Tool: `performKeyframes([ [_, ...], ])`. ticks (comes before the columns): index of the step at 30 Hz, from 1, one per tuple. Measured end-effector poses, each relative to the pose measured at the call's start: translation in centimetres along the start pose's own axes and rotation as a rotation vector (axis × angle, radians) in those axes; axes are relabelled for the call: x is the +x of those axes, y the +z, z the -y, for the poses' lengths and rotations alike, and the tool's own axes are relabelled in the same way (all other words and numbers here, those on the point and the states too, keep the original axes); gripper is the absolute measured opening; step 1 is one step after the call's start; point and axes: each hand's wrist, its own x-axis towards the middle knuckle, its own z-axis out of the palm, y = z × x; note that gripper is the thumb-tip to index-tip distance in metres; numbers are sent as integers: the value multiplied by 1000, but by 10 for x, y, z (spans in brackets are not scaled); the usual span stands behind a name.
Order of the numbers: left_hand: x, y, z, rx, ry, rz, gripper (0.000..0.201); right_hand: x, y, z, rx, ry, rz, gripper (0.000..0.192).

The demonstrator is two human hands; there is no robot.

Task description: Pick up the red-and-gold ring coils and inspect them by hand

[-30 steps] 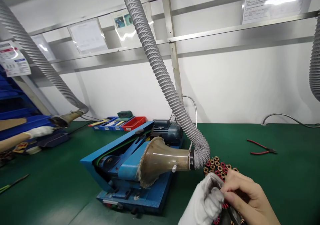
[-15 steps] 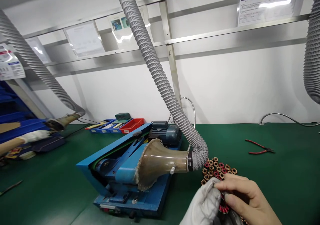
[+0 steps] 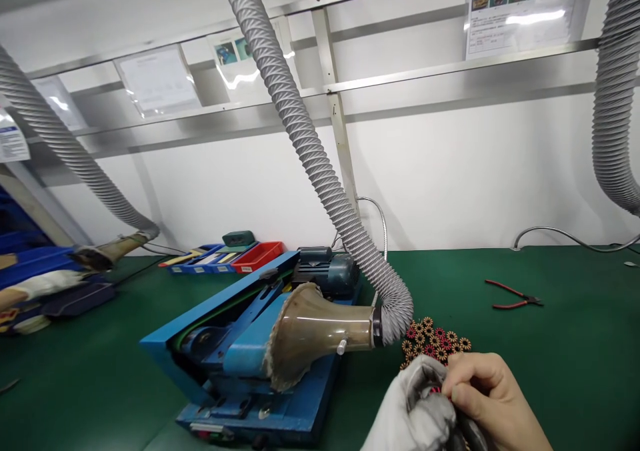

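Note:
My left hand [image 3: 415, 407], in a white glove with grey, dirty fingers, is closed around a small ring-shaped coil. Only a red sliver of that coil [image 3: 435, 390] shows between the glove's fingers. Bare and pinched, my right hand [image 3: 493, 394] has its thumb and forefinger right against the gloved fingers and the coil; what lies between those two fingertips is hidden. Just beyond both hands, many similar ring-shaped coils [image 3: 425, 336], tan-and-black and red, are grouped on the green bench. Part of the group is covered by my hands.
Left of my hands stands a blue belt sander [image 3: 250, 357] with a brown extraction hood [image 3: 320, 324] and grey hose [image 3: 310, 144]. Red-handled cutters [image 3: 515, 297] lie to the right. Parts bins [image 3: 257, 257] stand behind. A co-worker's gloved hand [image 3: 47, 283] is at far left.
Both hands stay together, but the gloved fingers have curled further over the coil, so less of it shows. My right fingertips have shifted slightly lower. The view has swung a little right.

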Motion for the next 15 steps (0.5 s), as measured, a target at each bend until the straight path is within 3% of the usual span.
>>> performKeyframes([
  [7, -4, 6, -19, 106, 23, 66, 39, 1, -9, -5, -219, -151, -6, 39],
  [15, -11, 3, -7, 187, 69, -89, 23, 1, -9, -4, -330, -215, -23, 27],
])
